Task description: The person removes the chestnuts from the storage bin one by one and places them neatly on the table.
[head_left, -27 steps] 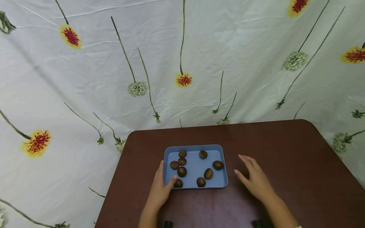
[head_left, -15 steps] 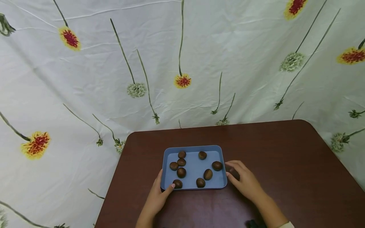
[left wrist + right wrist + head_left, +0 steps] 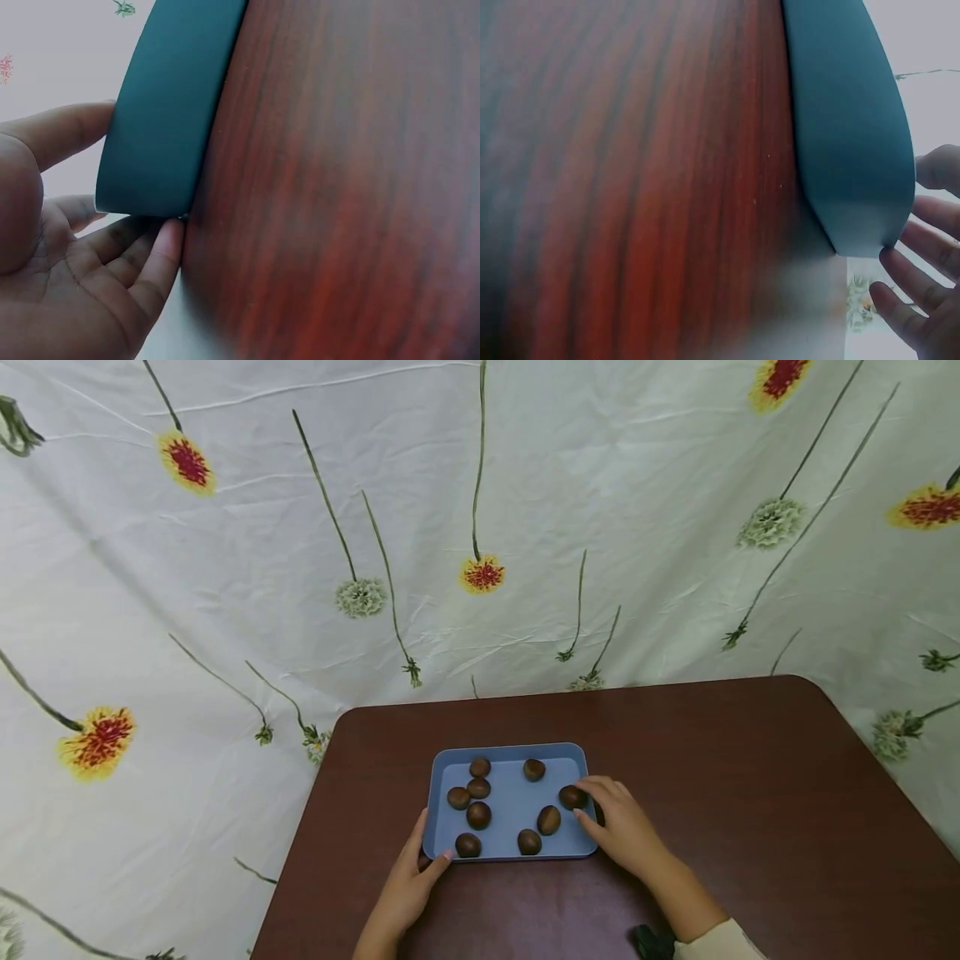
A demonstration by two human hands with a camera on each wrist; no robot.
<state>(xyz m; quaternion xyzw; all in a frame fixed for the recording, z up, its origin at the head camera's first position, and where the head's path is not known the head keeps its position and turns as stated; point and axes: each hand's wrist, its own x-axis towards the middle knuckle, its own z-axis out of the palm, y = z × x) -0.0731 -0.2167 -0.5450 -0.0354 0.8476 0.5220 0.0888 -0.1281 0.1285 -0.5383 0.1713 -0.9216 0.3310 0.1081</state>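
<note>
A shallow blue tray [image 3: 510,793] on the table bears several brown chestnuts [image 3: 478,815], bunched at the left and spread out at the right. My left hand [image 3: 405,885] grips the tray's near-left corner, thumb at the front rim and fingers along the left side; the left wrist view shows the thumb and fingers against the tray wall [image 3: 169,112]. My right hand [image 3: 626,831] reaches over the right rim, its thumb and forefinger apart on either side of the rightmost chestnut [image 3: 570,797]. In the right wrist view, the tray wall [image 3: 855,135] hides that chestnut.
The tray lies on a dark reddish-brown table [image 3: 712,760] with rounded far corners. Behind hangs a white cloth [image 3: 645,485] printed with flowers. A small black object [image 3: 649,942] shows beside the right sleeve [image 3: 720,941].
My right hand has moved left from beside the tray, over its rim to the rightmost chestnut. The left thumb has drawn back slightly from the near-left chestnut toward the rim.
</note>
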